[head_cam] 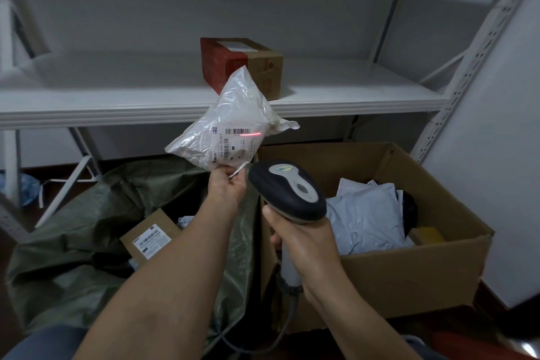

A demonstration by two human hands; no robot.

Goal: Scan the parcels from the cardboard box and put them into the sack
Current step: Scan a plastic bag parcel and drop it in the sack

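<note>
Green sack (pixel 87 228) holding a barcode-labelled carton (pixel 150 238), left hand (pixel 226 184) pinching white parcel (pixel 230 126) aloft, label reading 502 602 12 815, red scan line (pixel 250 134) beneath its barcode, right hand (pixel 304 240) gripping scanner (pixel 287 193), cardboard box (pixel 409 272) holding grey mailers (pixel 365 219)

The parcel (pixel 230 123) is thin white plastic, crinkled and glossy, its label (pixel 236 143) matt paper. My scanner (pixel 287 191) has a matt black head and a smooth grey plastic handle. Left, the sack (pixel 87 213) is coarse green woven stuff, faintly shiny; right, the cardboard box (pixel 409 278) is matt brown, holding smooth grey plastic mailers (pixel 365 219).
</note>
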